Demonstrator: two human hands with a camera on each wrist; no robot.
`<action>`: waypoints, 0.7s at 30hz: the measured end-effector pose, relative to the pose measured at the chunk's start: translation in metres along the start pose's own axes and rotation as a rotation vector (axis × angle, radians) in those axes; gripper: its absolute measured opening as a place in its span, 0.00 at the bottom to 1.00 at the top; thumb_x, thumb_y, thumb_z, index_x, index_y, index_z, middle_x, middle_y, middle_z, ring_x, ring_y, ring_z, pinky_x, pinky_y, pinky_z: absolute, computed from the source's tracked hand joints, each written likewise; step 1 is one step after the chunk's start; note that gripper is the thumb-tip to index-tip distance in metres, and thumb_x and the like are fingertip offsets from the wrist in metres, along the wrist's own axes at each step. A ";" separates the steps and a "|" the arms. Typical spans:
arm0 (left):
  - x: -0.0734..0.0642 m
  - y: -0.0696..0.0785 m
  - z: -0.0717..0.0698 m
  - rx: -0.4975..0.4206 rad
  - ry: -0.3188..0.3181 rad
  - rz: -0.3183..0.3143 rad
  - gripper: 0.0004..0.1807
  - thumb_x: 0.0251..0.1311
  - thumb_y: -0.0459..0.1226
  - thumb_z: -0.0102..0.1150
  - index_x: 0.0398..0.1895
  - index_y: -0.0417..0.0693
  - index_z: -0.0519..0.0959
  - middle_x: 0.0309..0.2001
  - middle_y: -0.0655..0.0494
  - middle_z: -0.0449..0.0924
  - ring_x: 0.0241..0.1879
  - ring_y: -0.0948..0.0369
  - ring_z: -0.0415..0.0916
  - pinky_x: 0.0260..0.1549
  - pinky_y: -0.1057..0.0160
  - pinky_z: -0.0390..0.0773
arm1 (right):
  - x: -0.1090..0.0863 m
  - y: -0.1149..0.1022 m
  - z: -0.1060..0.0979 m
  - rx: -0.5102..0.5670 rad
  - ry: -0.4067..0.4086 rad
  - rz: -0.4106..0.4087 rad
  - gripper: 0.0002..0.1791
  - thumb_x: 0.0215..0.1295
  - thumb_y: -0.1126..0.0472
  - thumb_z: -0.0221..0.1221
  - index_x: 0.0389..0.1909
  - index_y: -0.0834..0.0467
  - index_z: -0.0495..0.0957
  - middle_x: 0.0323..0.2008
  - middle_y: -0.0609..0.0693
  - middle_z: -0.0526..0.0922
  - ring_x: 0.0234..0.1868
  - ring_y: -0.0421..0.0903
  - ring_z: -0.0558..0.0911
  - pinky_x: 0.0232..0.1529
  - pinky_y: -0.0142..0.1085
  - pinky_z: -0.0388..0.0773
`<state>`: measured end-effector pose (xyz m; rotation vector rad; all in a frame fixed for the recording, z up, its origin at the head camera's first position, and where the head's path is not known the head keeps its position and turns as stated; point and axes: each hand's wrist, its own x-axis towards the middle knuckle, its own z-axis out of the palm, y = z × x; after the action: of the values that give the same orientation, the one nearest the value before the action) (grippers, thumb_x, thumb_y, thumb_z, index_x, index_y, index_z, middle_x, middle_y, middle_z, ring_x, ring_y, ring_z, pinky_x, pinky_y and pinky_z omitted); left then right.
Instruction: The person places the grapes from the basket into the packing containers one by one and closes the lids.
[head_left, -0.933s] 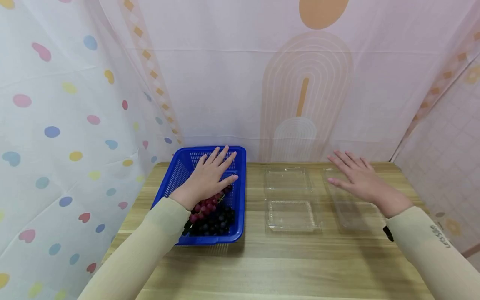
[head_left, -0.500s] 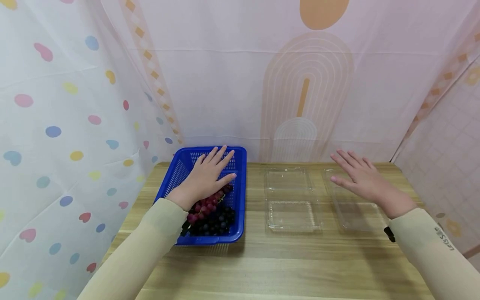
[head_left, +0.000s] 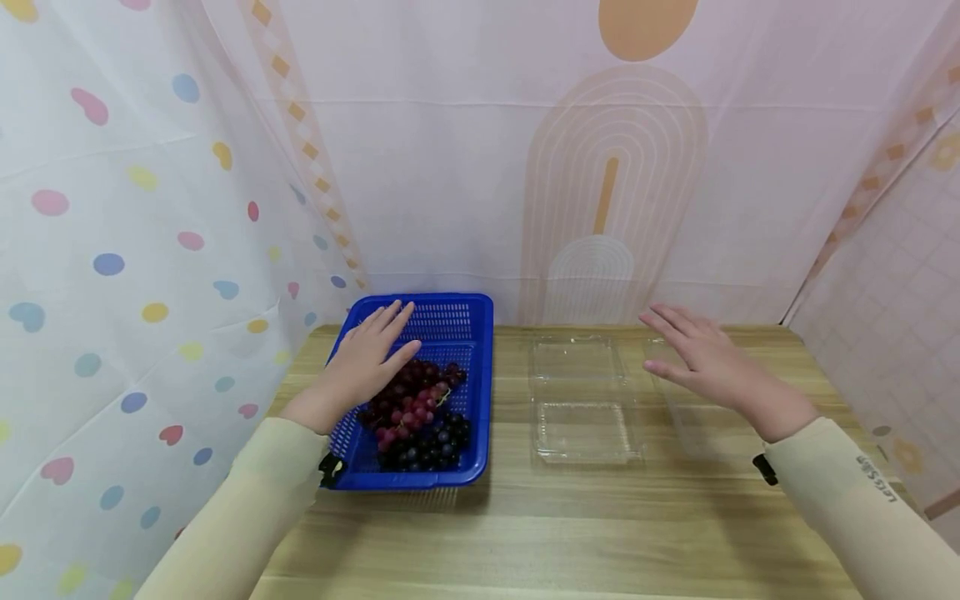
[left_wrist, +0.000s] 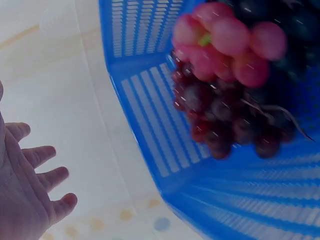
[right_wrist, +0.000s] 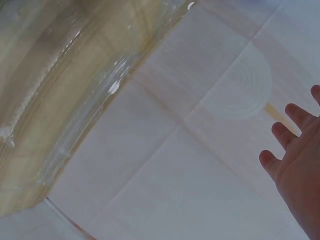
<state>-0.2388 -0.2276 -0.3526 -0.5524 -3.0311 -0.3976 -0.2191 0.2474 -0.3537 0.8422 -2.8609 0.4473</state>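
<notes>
My left hand [head_left: 362, 360] hangs with straight fingers over the left side of a blue plastic basket [head_left: 483, 392], holding nothing. Inside the basket lie bunches of grapes: dark red grapes [head_left: 401, 385], a pinkish-red bunch [head_left: 410, 414] and black grapes [head_left: 435, 442]. The left wrist view shows the pinkish-red grapes [left_wrist: 230, 37] up close, with the fingers [left_wrist: 52, 177] off to the side. At the right, my right hand [head_left: 701, 354] is stretched out, empty, above a clear plastic container [head_left: 712, 429], partly covering it. Another clear container [head_left: 583, 429] sits opened flat between basket and right hand.
A wooden table [head_left: 570, 533] carries everything. Behind it hangs a pale curtain [head_left: 450, 183] with an arch print, and a dotted curtain [head_left: 165, 275] borders the left side. A patterned sheet [head_left: 892, 333] stands along the right.
My left hand has moved left, uncovering more of the grapes and the basket's far end. The right hand has shifted slightly to the left. Basket and containers stay put.
</notes>
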 end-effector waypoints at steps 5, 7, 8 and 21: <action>-0.015 -0.026 0.001 -0.086 0.009 -0.047 0.38 0.70 0.58 0.35 0.76 0.52 0.41 0.75 0.42 0.39 0.72 0.39 0.37 0.66 0.35 0.42 | 0.006 -0.008 0.007 -0.007 0.004 -0.052 0.39 0.66 0.45 0.55 0.73 0.51 0.53 0.72 0.58 0.54 0.70 0.62 0.55 0.65 0.61 0.51; -0.022 -0.036 0.002 -0.113 0.021 -0.065 0.38 0.71 0.56 0.36 0.76 0.50 0.41 0.75 0.40 0.39 0.72 0.38 0.38 0.65 0.35 0.44 | 0.008 -0.011 0.009 -0.002 -0.010 -0.055 0.39 0.66 0.44 0.55 0.73 0.49 0.52 0.72 0.57 0.54 0.70 0.62 0.55 0.65 0.61 0.52; -0.025 -0.041 0.002 -0.123 0.030 -0.072 0.38 0.71 0.55 0.37 0.76 0.49 0.40 0.74 0.39 0.39 0.72 0.38 0.38 0.65 0.35 0.44 | 0.009 -0.013 0.010 0.001 -0.016 -0.055 0.39 0.66 0.43 0.55 0.73 0.49 0.52 0.73 0.56 0.53 0.70 0.62 0.55 0.65 0.61 0.52; -0.063 -0.090 0.011 -0.371 -0.033 -0.199 0.39 0.74 0.45 0.37 0.72 0.31 0.34 0.70 0.23 0.37 0.66 0.29 0.44 0.61 0.33 0.51 | 0.028 -0.045 0.024 0.037 -0.031 -0.151 0.38 0.66 0.43 0.55 0.73 0.49 0.54 0.73 0.53 0.55 0.70 0.58 0.58 0.65 0.57 0.57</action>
<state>-0.2112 -0.3280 -0.3904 -0.2673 -3.0661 -0.9821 -0.2182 0.1894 -0.3598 1.0716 -2.7979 0.4743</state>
